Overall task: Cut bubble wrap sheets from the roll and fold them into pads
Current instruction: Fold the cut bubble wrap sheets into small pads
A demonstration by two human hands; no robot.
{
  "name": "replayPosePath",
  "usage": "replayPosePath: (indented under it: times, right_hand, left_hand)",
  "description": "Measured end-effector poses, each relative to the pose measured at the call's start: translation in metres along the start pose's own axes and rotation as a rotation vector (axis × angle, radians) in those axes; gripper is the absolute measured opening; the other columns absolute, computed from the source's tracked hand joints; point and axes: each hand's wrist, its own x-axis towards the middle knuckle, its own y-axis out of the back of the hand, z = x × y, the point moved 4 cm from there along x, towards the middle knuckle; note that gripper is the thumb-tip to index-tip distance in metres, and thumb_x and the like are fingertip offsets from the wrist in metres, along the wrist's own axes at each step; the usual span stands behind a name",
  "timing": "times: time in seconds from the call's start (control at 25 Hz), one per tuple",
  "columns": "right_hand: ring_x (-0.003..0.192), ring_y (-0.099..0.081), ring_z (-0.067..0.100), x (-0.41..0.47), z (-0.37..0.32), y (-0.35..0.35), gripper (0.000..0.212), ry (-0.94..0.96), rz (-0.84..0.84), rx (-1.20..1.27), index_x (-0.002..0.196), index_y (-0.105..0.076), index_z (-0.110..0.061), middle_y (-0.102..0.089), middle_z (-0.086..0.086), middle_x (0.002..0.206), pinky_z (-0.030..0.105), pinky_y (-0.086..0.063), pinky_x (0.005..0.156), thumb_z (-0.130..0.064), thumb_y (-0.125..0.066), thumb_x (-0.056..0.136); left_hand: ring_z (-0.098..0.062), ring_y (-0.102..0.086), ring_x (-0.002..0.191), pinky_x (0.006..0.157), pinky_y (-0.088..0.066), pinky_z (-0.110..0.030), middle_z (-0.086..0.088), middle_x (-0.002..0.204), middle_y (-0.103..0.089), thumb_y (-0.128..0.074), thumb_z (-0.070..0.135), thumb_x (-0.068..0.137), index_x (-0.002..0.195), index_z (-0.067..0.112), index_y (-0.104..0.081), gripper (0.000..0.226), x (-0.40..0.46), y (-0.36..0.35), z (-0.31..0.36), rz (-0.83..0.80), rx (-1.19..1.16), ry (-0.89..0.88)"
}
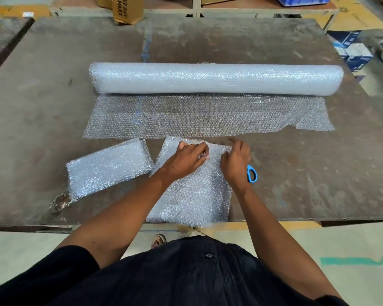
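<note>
Head view is showing both hands working at the far end of a cut bubble wrap sheet (pixel 192 191) that is lying in front of the person, its near edge hanging just over the table (pixel 42 89) lip. The left hand (pixel 187 159) is curling its fingertips (pixel 205 154) onto the sheet's far edge, pinching or pressing the wrap there, though the exact hold is too small to read for certain. The right hand (pixel 236 161) is resting just beside it on the sheet's far right corner, fingers bent down onto the plastic; whether it is gripping a layer or only pressing I cannot tell. Blue-handled scissors (pixel 251 174) are lying on the table touching the right wrist's outer side, not held, so the cutting of this piece appears finished. Just to the left, one folded pad (pixel 108 167) is sitting thick and layered, which I am reading as one unit already completed. The sheet under the hands looks partly doubled and I judge it to be mid-fold. Farther out, an unrolled length (pixel 208 115) is lying flat toward the person, attached to the roll (pixel 215 78), which is stretching across the table's middle and looking thick, so plenty of cutting and folding is probably remaining.
</note>
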Motion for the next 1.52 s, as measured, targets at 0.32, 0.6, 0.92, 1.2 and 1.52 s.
replayPosePath:
  times: [0.32, 0.6, 0.92, 1.2, 1.52]
  right_hand:
    - [0.091, -0.066, 0.005, -0.014, -0.025, -0.008, 0.057, 0.143, -0.496, 0.209, 0.139, -0.053, -0.019, -0.071, -0.006, 0.114, 0.025, -0.054, 0.077, -0.026, -0.081, 0.090]
    - [0.082, -0.073, 0.018, 0.002, -0.003, -0.014, 0.010, -0.167, -0.347, 0.363, 0.097, -0.070, -0.027, -0.074, -0.006, 0.095, 0.050, -0.063, 0.073, -0.036, -0.074, 0.099]
    - [0.104, -0.067, 0.008, 0.001, -0.011, 0.013, 0.011, -0.070, -0.445, 0.332, 0.109, -0.064, -0.019, -0.072, -0.008, 0.113, 0.034, -0.050, 0.089, -0.030, -0.063, 0.106]
    - [0.106, -0.075, 0.008, -0.023, -0.007, 0.042, 0.011, 0.013, -0.496, 0.445, 0.096, -0.070, -0.008, -0.081, -0.004, 0.109, 0.019, -0.051, 0.069, 0.002, -0.068, 0.093]
    - [0.118, -0.072, 0.010, -0.073, 0.003, 0.042, 0.028, 0.037, -0.474, 0.473, 0.095, -0.080, -0.015, -0.081, -0.002, 0.106, 0.039, -0.059, 0.101, 0.008, -0.065, 0.088]
  left_hand:
    - [-0.014, -0.065, 0.105, 0.095, -0.031, -0.035, 0.010, 0.113, -0.071, -0.063, 0.045, 0.102, 0.121, 0.028, -0.054, 0.027, 0.010, -0.009, 0.000, 0.020, -0.127, 0.153]
    - [-0.016, -0.054, 0.124, 0.092, -0.020, -0.038, 0.008, 0.125, -0.063, -0.066, 0.057, 0.095, 0.127, 0.032, -0.063, 0.041, 0.005, 0.004, -0.046, -0.107, 0.196, 0.155]
    - [-0.021, -0.067, 0.093, 0.088, -0.028, -0.041, 0.008, 0.098, -0.066, -0.083, 0.036, 0.087, 0.104, 0.031, -0.072, 0.021, -0.017, 0.024, -0.052, 0.141, 0.338, 0.162]
    - [-0.017, -0.065, 0.100, 0.082, -0.051, -0.041, 0.008, 0.116, -0.072, -0.082, 0.025, 0.089, 0.117, 0.026, -0.076, 0.029, -0.075, 0.024, -0.041, 0.187, 0.135, 0.045]
    - [-0.017, -0.058, 0.134, 0.117, -0.042, -0.037, 0.003, 0.144, -0.065, -0.072, 0.003, 0.094, 0.140, 0.023, -0.068, 0.050, -0.137, 0.006, -0.035, 0.042, 0.023, 0.006]
